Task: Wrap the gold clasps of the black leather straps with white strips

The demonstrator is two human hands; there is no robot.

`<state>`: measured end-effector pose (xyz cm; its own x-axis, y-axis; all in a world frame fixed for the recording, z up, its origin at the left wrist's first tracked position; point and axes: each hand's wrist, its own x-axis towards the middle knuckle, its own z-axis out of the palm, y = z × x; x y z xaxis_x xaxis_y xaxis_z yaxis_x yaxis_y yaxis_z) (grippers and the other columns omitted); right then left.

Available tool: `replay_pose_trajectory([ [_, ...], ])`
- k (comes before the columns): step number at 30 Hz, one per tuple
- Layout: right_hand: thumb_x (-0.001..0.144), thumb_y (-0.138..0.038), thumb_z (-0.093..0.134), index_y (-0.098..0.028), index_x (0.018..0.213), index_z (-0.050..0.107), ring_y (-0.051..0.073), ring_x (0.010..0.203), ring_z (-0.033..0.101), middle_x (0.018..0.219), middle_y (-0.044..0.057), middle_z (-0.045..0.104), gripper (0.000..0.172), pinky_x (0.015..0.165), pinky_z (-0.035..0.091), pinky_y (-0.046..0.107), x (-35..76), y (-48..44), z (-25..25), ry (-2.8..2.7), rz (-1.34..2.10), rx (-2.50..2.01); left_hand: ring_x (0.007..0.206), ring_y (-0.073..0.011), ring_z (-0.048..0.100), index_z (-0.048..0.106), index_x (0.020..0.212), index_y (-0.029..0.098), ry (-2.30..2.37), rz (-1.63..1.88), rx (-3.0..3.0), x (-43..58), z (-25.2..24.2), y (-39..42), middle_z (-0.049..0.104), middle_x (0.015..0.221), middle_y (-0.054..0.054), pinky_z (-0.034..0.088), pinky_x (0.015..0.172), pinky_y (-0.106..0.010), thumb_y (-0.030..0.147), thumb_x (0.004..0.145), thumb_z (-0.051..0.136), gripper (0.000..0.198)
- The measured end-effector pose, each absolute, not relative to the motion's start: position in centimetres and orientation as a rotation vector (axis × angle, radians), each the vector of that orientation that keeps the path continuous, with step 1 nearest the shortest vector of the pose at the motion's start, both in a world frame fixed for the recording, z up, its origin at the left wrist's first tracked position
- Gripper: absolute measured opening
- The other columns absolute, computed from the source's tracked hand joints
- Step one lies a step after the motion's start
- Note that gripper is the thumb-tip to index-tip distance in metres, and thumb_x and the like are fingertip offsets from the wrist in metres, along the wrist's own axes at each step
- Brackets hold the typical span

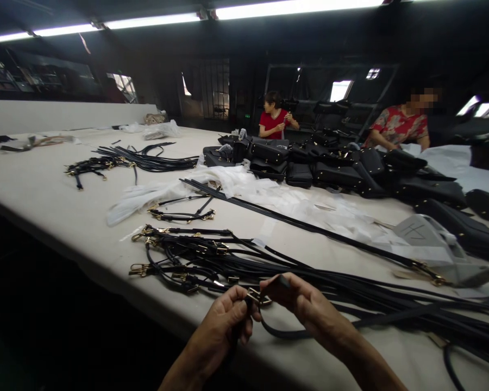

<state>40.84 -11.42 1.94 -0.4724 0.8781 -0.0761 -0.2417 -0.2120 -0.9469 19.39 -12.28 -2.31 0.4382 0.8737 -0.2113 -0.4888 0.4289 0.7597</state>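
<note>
At the near table edge, the left hand (224, 320) and right hand (305, 304) pinch one black leather strap (277, 331) at its gold metal buckle (256, 296), fitting seemingly unfinished, a tangled pile of black straps (204, 258) apparently waiting.

Both hands, left hand (224, 320) and right hand (305, 304), are pinching a thin black leather strap (293, 331) with a gold metal buckle (256, 296) above the pale tabletop (44, 201), beside a heap of similar black straps (212, 258).

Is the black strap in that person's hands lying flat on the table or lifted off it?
Lifted at that end: both hands, left hand and right hand, pinch the black strap by its gold buckle.
</note>
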Motion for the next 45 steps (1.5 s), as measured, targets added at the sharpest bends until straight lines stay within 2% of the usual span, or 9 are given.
replay_pose_trajectory([
  [3, 0.073, -0.048, 0.084, -0.022, 0.119, 0.065, 0.027, 0.119, 0.059, 0.118, 0.008, 0.069, 0.056, 0.106, 0.041, 0.039, 39.8, -11.8, 1.7, -1.380, 1.791, -0.838, 0.061, -0.0090, 0.057, 0.061, 0.098, 0.014, 0.586, 0.965, 0.632, 19.5, -2.2, -12.3, 0.067, 0.085, -0.006, 0.043, 0.052, -0.018, 0.031, 0.087, 0.072, 0.023],
  [9, 0.083, -0.040, 0.075, -0.018, 0.097, 0.069, 0.017, 0.073, 0.062, 0.082, 0.002, 0.069, 0.027, 0.063, 0.048, 0.026, 37.7, -11.6, 1.4, -1.377, 1.585, -1.117, 0.059, -0.0091, 0.056, 0.062, 0.099, 0.013, 0.583, 0.959, 0.581, 20.1, -2.3, -12.4, 0.063, 0.081, -0.004, 0.047, 0.053, -0.020, 0.034, 0.089, 0.069, 0.024],
  [13, 0.087, -0.046, 0.069, -0.018, 0.090, 0.072, 0.018, 0.079, 0.061, 0.080, 0.002, 0.069, 0.029, 0.075, 0.048, 0.029, 37.8, -11.2, 1.4, -1.466, 1.406, -1.181, 0.059, -0.0098, 0.055, 0.061, 0.097, 0.014, 0.660, 0.939, 0.670, 20.2, -2.1, -12.4, 0.063, 0.079, -0.003, 0.046, 0.054, -0.021, 0.038, 0.090, 0.067, 0.026],
  [18, 0.090, -0.051, 0.062, -0.016, 0.072, 0.068, 0.015, 0.067, 0.057, 0.068, 0.001, 0.064, 0.039, 0.064, 0.044, 0.025, 37.7, -11.0, 1.1, -1.522, 1.355, -1.251, 0.065, -0.0104, 0.053, 0.064, 0.099, 0.014, 0.752, 0.995, 0.966, 20.3, -1.7, -12.2, 0.059, 0.084, -0.002, 0.046, 0.061, -0.023, 0.040, 0.095, 0.059, 0.026],
  [22, 0.090, -0.049, 0.062, -0.017, 0.082, 0.066, 0.013, 0.059, 0.055, 0.074, 0.001, 0.064, 0.033, 0.053, 0.043, 0.023, 37.5, -11.1, 0.9, -1.457, 1.438, -1.236, 0.066, -0.0110, 0.052, 0.065, 0.096, 0.015, 0.876, 1.055, 1.034, 20.2, -2.1, -11.9, 0.061, 0.084, -0.002, 0.045, 0.063, -0.023, 0.044, 0.091, 0.062, 0.030],
  [27, 0.086, -0.039, 0.070, -0.021, 0.097, 0.068, 0.022, 0.091, 0.062, 0.096, 0.004, 0.068, 0.021, 0.083, 0.048, 0.032, 37.4, -11.0, 1.0, -1.666, 1.140, -1.255, 0.067, -0.0158, 0.055, 0.065, 0.096, 0.017, 1.118, 0.975, 1.252, 20.2, -1.8, -11.9, 0.062, 0.075, -0.001, 0.045, 0.066, -0.026, 0.047, 0.091, 0.060, 0.030],
  [32, 0.090, -0.034, 0.062, -0.020, 0.085, 0.069, 0.019, 0.076, 0.058, 0.082, 0.003, 0.064, 0.017, 0.071, 0.045, 0.030, 37.1, -10.7, 0.5, -1.799, 0.882, -1.279, 0.086, -0.0216, 0.062, 0.063, 0.092, 0.020, 1.146, 0.985, 1.393, 21.0, -1.8, -12.1, 0.066, 0.088, -0.004, 0.048, 0.080, -0.030, 0.041, 0.091, 0.060, 0.022],
  [39, 0.086, -0.058, 0.062, -0.017, 0.077, 0.066, 0.017, 0.069, 0.057, 0.069, 0.001, 0.061, 0.042, 0.067, 0.046, 0.027, 37.2, -10.7, -1.0, -1.118, 1.418, -1.286, 0.054, -0.0088, 0.041, 0.049, 0.088, 0.020, 0.851, 0.910, 1.029, 21.1, -2.7, -12.0, 0.046, 0.069, 0.006, 0.037, 0.051, -0.021, 0.051, 0.083, 0.068, 0.037],
  [45, 0.088, -0.052, 0.062, -0.020, 0.064, 0.057, 0.017, 0.059, 0.053, 0.060, 0.000, 0.057, 0.041, 0.057, 0.041, 0.026, 37.2, -11.4, -1.4, -1.433, 0.828, -1.490, 0.072, -0.0119, 0.050, 0.052, 0.091, 0.019, 0.936, 0.977, 1.146, 21.1, -3.0, -12.5, 0.053, 0.084, 0.002, 0.040, 0.067, -0.022, 0.038, 0.088, 0.065, 0.024],
])
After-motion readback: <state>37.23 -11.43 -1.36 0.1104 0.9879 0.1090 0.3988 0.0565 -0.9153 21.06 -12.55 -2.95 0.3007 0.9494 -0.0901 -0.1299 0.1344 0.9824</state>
